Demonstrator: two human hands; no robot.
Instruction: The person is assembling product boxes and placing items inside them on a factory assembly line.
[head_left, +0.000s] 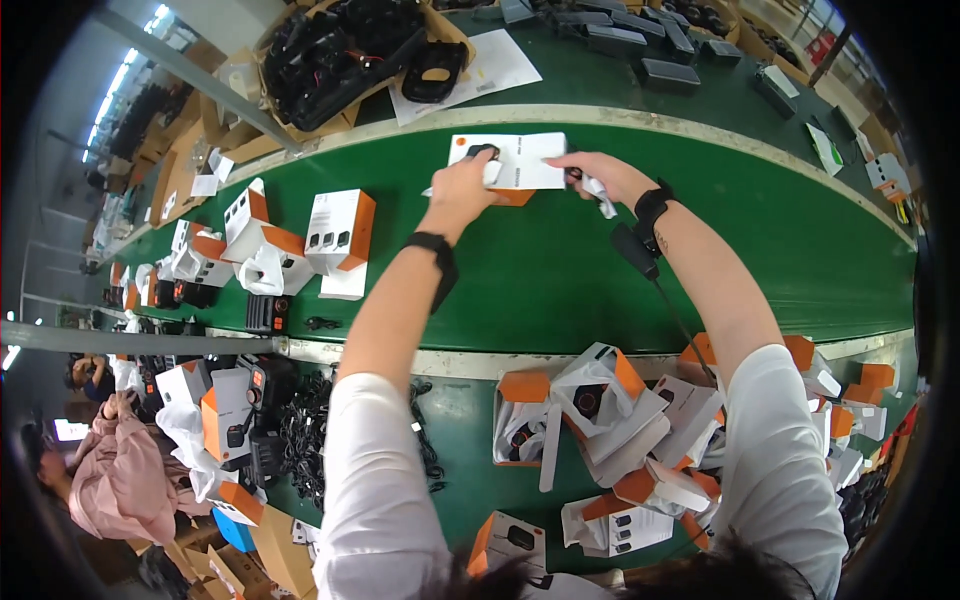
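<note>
Box (532,160), one, white and orange, over green surface (560,270), between two hands.
Left hand (463,187) curled at box's left part, exact grip: cannot tell; right hand (607,175) closed on one crumpled white wrap (600,195). Step, apparently: handling wrap beside box. Likely needed next: steady box, wrap held clear. To left: one black device (267,313) beside one small dark piece (322,323); nearer, piled boxes (690,405), overlapping, no sure count.

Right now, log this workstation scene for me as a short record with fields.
Left grip: over the left part of a white-and-orange box
Right grip: at that box's right end, with crumpled white wrapping
Surface: green worktop
Left side: upright carton
Near side: black cables, jumbled opened boxes
Lower left: co-worker in pink
Unclear: dark item at left grip
</note>
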